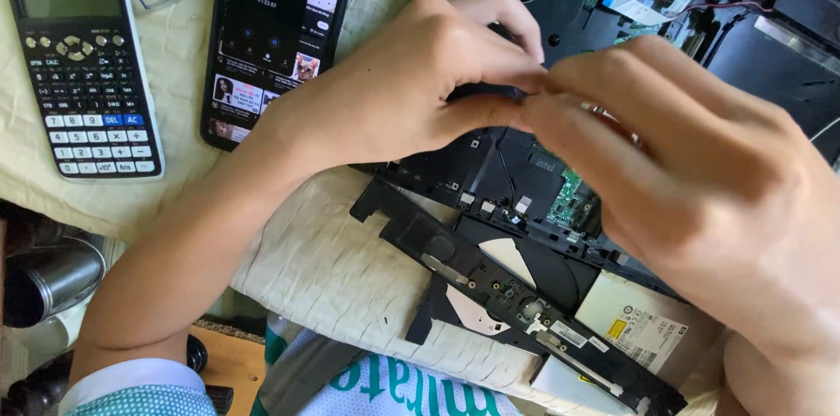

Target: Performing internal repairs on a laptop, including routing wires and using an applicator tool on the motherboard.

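Both the left hand (398,88) and right hand (691,180) pinch fingertips together on a small dark part (486,90) above the opened laptop (525,180); a slip could drop it into the chassis.

Opened laptop chassis (525,171): matt black plastic, with a green circuit board (573,197) and a smooth metal-cased optical drive (639,320) bearing paper labels. Calculator (83,57): dark matt plastic with a dull grey screen; phone (276,31): glossy glass face. Underlay: cream quilted cloth (341,276), soft and textured, over a patch of bare wood (229,363); a smooth metal cylinder (52,280) sits at the left edge.
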